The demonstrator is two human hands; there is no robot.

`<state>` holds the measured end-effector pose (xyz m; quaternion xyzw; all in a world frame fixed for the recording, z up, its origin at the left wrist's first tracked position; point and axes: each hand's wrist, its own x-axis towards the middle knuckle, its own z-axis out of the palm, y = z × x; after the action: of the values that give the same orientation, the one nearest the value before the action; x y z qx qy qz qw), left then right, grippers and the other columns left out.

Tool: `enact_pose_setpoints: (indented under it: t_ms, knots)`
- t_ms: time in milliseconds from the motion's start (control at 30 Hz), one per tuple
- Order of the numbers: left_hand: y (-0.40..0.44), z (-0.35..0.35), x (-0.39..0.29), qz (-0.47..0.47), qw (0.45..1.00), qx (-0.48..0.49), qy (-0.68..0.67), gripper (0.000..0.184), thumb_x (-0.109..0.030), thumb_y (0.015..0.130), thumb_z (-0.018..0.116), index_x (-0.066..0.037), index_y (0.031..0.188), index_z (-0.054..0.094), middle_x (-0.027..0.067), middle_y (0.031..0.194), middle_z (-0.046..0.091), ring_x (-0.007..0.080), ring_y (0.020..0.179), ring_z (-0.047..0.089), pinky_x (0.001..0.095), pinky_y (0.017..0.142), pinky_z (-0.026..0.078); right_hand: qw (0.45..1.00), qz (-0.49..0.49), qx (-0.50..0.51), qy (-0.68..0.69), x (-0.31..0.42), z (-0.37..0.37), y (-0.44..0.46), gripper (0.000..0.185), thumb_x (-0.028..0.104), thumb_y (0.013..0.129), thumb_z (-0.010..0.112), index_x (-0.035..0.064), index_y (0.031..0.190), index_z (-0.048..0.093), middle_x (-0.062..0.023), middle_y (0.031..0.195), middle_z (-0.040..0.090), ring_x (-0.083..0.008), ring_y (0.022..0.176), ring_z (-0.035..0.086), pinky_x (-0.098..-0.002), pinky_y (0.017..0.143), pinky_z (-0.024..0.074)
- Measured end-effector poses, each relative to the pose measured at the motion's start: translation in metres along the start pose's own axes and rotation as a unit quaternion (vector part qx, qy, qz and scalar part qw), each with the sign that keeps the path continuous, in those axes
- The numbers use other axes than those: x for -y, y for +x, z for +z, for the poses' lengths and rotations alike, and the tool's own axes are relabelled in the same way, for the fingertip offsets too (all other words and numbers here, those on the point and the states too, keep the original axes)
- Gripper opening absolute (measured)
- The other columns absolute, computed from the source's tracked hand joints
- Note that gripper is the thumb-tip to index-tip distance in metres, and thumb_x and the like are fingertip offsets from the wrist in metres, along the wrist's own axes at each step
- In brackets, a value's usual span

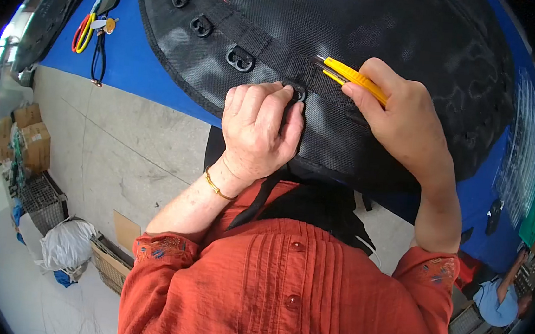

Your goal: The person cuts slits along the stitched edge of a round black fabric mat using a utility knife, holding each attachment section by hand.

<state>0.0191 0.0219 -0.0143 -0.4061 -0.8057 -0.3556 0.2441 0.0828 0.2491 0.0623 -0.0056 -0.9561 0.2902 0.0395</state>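
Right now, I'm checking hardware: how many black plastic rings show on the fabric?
5 rings: four in a row at upper left, one at the left hand; more may be hidden.

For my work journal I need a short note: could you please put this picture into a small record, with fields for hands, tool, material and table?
Left hand: fingers at a black fitting
Right hand: holds yellow snips
Snips' tips: near the webbing strip; contact unclear
Material: black fabric, with a row of fittings along one side
Table: blue, under the fabric
Also on table: scissors, red and yellow handles
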Motion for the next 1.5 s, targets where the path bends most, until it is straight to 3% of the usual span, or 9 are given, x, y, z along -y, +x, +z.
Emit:
enact_pose_setpoints:
  t_ms: [400, 467, 500, 600, 700, 833, 1033, 1267, 1500]
  knots:
    - [-0.001, -0.001, -0.001, -0.005, 1.000, -0.001, -0.006, 0.028, -0.008, 0.081, 0.084, -0.001, 0.107, 0.075, 0.0105, 0.098, 0.071, 0.0269, 0.088, 0.068, 0.0392, 0.080, 0.050, 0.997, -0.001, 0.023, 0.078, 0.002, 0.006, -0.001, 0.025, 0.026, 0.106, 0.074, 0.0037, 0.103, 0.063, -0.0187, 0.079, 0.070, -0.0328, 0.069, 0.075, -0.0391, 0.058, 0.0551]
    - [0.002, -0.004, -0.003, -0.011, 1.000, 0.004, -0.012, 0.026, -0.004, 0.082, 0.086, -0.001, 0.106, 0.075, 0.0137, 0.101, 0.075, 0.0304, 0.086, 0.068, 0.0394, 0.079, 0.052, 0.994, 0.013, -0.055, 0.096, -0.005, 0.009, 0.004, 0.025, 0.026, 0.106, 0.075, 0.0035, 0.103, 0.065, -0.0177, 0.078, 0.069, -0.0295, 0.067, 0.075, -0.0375, 0.058, 0.0545]
    - [0.004, -0.005, -0.003, -0.010, 1.000, 0.004, -0.012, 0.026, -0.004, 0.082, 0.086, -0.001, 0.106, 0.075, 0.0137, 0.101, 0.075, 0.0304, 0.086, 0.068, 0.0394, 0.079, 0.052, 0.990, 0.040, -0.036, 0.130, -0.010, 0.008, 0.008, 0.024, 0.028, 0.108, 0.073, 0.0053, 0.103, 0.068, -0.0108, 0.075, 0.069, -0.0192, 0.064, 0.072, -0.0319, 0.056, 0.0538]
    - [0.014, -0.012, -0.002, -0.024, 0.999, 0.037, -0.013, 0.019, -0.007, 0.086, 0.083, -0.002, 0.102, 0.074, 0.0120, 0.092, 0.069, 0.0309, 0.081, 0.068, 0.0405, 0.073, 0.053, 0.957, 0.153, 0.017, 0.247, -0.010, -0.002, 0.010, 0.026, 0.033, 0.110, 0.071, 0.0077, 0.103, 0.069, -0.0026, 0.074, 0.067, -0.0095, 0.062, 0.066, -0.0256, 0.055, 0.0525]
    - [0.031, -0.011, -0.004, -0.099, 0.992, 0.047, -0.055, 0.018, -0.011, 0.088, 0.084, -0.005, 0.103, 0.076, 0.0130, 0.093, 0.069, 0.0322, 0.082, 0.070, 0.0428, 0.072, 0.057, 0.954, 0.154, 0.027, 0.257, -0.016, -0.003, 0.009, 0.030, 0.037, 0.111, 0.068, 0.0080, 0.104, 0.069, 0.0017, 0.076, 0.065, -0.0049, 0.062, 0.063, -0.0222, 0.054, 0.0520]
    - [0.048, -0.011, -0.006, -0.107, 0.988, 0.102, -0.040, 0.015, -0.012, 0.088, 0.084, -0.005, 0.099, 0.076, 0.0113, 0.094, 0.068, 0.0331, 0.086, 0.070, 0.0428, 0.075, 0.058, 0.952, 0.151, 0.023, 0.264, -0.020, -0.007, 0.005, 0.034, 0.040, 0.111, 0.068, 0.0070, 0.105, 0.069, 0.0013, 0.076, 0.065, -0.0051, 0.061, 0.062, -0.0225, 0.054, 0.0521]
    - [0.058, -0.015, 0.013, -0.018, 0.984, 0.175, -0.019, 0.008, -0.004, 0.091, 0.077, -0.004, 0.097, 0.071, 0.0127, 0.096, 0.067, 0.0355, 0.088, 0.069, 0.0449, 0.077, 0.057, 0.936, 0.147, 0.038, 0.318, -0.028, 0.000, 0.011, 0.034, 0.041, 0.111, 0.068, 0.0066, 0.107, 0.070, 0.0012, 0.077, 0.066, -0.0049, 0.060, 0.062, -0.0221, 0.053, 0.0519]
    - [0.061, -0.025, 0.029, -0.116, 0.959, 0.213, -0.146, 0.008, -0.004, 0.097, 0.073, -0.003, 0.105, 0.072, 0.0145, 0.098, 0.066, 0.0361, 0.087, 0.072, 0.0416, 0.077, 0.059, 0.922, 0.154, 0.055, 0.352, -0.033, 0.003, 0.016, 0.035, 0.041, 0.111, 0.068, 0.0059, 0.111, 0.071, 0.0018, 0.076, 0.066, -0.0042, 0.059, 0.062, -0.0207, 0.052, 0.0505]
    - [0.063, -0.024, 0.024, -0.058, 0.959, 0.245, -0.128, 0.013, -0.007, 0.092, 0.079, -0.003, 0.102, 0.071, 0.0126, 0.098, 0.065, 0.0349, 0.086, 0.071, 0.0412, 0.075, 0.058, 0.912, 0.179, 0.063, 0.365, -0.035, -0.001, 0.012, 0.034, 0.040, 0.110, 0.069, 0.0068, 0.111, 0.071, 0.0026, 0.075, 0.066, -0.0037, 0.057, 0.061, -0.0207, 0.050, 0.0496]
